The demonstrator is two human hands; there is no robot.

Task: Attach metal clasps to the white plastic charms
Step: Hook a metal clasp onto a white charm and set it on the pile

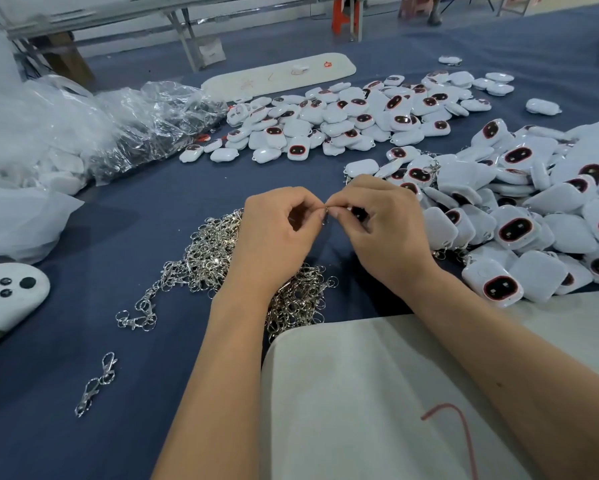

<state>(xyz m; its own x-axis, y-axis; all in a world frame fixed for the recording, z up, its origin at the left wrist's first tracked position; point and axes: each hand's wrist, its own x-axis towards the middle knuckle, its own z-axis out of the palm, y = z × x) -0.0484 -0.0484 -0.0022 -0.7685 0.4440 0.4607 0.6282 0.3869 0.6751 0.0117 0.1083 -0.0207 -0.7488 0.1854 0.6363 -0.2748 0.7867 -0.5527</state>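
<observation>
Left hand and right hand, fingers curled, together pinching one small metal clasp above the clasp pile.

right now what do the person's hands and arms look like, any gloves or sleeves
Both are bare: the left hand and right hand wear no gloves, and no rings, watch or bands show. The forearms are uncovered to the frame's edge, with no sleeve in view. Fingernails on the fingers look short and unpainted.
</observation>
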